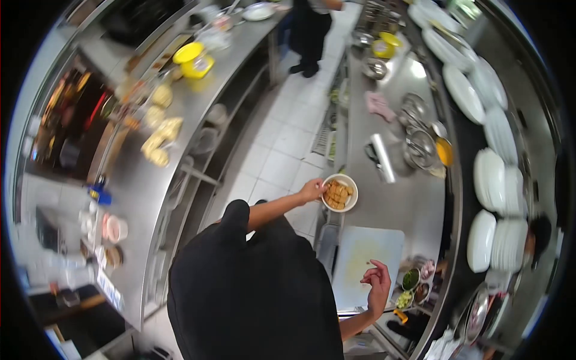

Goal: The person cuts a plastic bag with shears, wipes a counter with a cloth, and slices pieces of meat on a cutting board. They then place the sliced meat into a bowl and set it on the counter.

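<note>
My left hand (312, 190) grips the rim of a white bowl (354, 197); its fingers are closed on the near side. Browned, cube-like food pieces (337, 194) lie inside the bowl, which is at the edge of the steel counter. Over the pale cutting board (354, 264) hovers my right hand (377, 287), its fingers apart and loosely bent, with nothing visible in them. Some yellowish residue marks the board. Close to the right hand stand small containers of chopped green food (411, 279) and pale green pieces (405, 299).
A roll of film or foil (383, 158), metal bowls (422, 149) and a pink cloth (380, 105) lie farther along the counter (414, 204). Stacked white plates (489, 180) line the shelf. Another person (310, 30) stands in the tiled aisle. Behind me runs a second steel counter (135, 210).
</note>
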Demonstrator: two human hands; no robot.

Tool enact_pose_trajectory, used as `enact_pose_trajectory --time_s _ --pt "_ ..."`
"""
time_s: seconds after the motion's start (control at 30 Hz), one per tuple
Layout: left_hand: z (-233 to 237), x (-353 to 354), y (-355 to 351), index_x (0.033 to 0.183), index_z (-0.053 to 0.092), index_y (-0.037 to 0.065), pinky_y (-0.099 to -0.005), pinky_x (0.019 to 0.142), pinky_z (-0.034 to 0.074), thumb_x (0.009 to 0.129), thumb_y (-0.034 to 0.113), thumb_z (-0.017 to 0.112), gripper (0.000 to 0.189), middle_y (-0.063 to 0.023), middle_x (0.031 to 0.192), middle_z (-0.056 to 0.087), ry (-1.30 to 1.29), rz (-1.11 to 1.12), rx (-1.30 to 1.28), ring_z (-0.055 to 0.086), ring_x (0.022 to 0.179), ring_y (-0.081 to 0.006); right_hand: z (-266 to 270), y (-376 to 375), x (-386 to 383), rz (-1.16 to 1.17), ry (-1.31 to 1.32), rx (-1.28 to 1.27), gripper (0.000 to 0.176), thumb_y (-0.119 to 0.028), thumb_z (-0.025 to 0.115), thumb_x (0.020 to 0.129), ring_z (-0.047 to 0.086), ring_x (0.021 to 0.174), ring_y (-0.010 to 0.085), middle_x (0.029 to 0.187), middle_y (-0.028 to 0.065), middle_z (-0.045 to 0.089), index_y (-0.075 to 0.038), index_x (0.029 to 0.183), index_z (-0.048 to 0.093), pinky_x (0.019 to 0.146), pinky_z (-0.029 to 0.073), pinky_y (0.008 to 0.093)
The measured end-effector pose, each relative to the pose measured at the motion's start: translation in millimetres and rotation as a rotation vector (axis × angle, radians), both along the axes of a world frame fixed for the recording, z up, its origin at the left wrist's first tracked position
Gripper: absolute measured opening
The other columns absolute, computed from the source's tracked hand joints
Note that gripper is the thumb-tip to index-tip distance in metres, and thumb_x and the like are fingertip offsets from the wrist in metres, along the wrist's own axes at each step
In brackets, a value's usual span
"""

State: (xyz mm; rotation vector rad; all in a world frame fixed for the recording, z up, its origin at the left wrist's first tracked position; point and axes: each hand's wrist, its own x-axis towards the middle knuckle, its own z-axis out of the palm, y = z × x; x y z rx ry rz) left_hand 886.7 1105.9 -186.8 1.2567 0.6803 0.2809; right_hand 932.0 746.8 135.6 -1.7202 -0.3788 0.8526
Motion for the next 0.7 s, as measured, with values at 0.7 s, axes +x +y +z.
enact_pose_trajectory --time_s 0.7 --pt "-44 -489 489 0.087 0.071 0.008 -0.0417 0.069 0.053 0.079 0.020 0.072 0.014 -0.0096 0.082 0.068 0.820 0.400 0.888 0.067 0.079 -0.0272 64 152 14 -0.311 -0.626 -0.124 0.021 -0.015 0.051 0.105 0.051 0.077 0.0106 0.084 0.0010 0.053 -0.002 0.116 0.064 0.073 0.045 0.0252"
